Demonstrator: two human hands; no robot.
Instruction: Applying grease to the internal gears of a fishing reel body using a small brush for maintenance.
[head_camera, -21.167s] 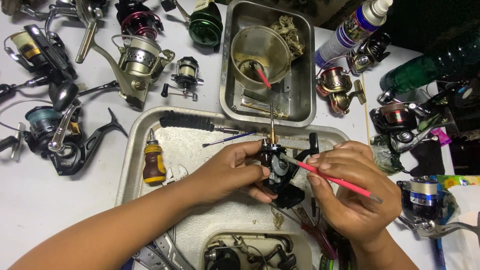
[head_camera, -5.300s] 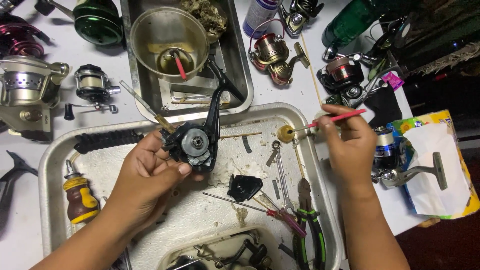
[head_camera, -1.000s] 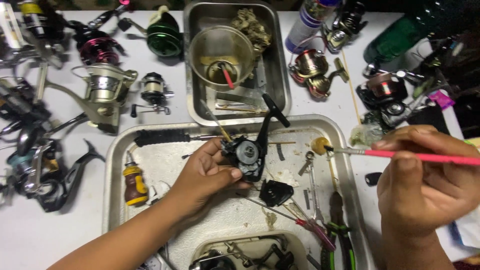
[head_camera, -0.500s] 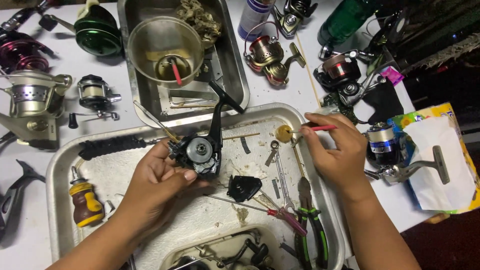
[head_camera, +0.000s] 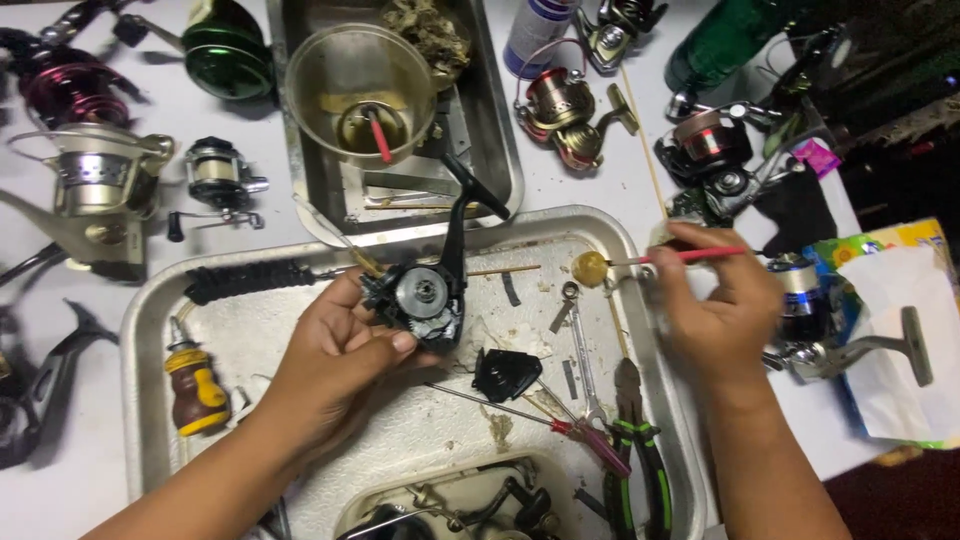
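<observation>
Greasing step: left hand (head_camera: 335, 355) gripped the opened black reel body (head_camera: 420, 298) above the metal tray (head_camera: 150, 300); right hand (head_camera: 715, 305) pinched a pink brush (head_camera: 690, 256) dipped in a yellow grease pot (head_camera: 590, 268). Next move probably called for carrying the brush to the exposed gear.

Tray (head_camera: 150, 300) centre near the left hand (head_camera: 330, 350) is open. Right side is blocked by wrench (head_camera: 580, 350), pliers (head_camera: 640, 460), screwdriver (head_camera: 530, 415) and black cover (head_camera: 507, 372). Far side blocked by steel pan (head_camera: 490, 130); reels (head_camera: 100, 180) crowd left.
</observation>
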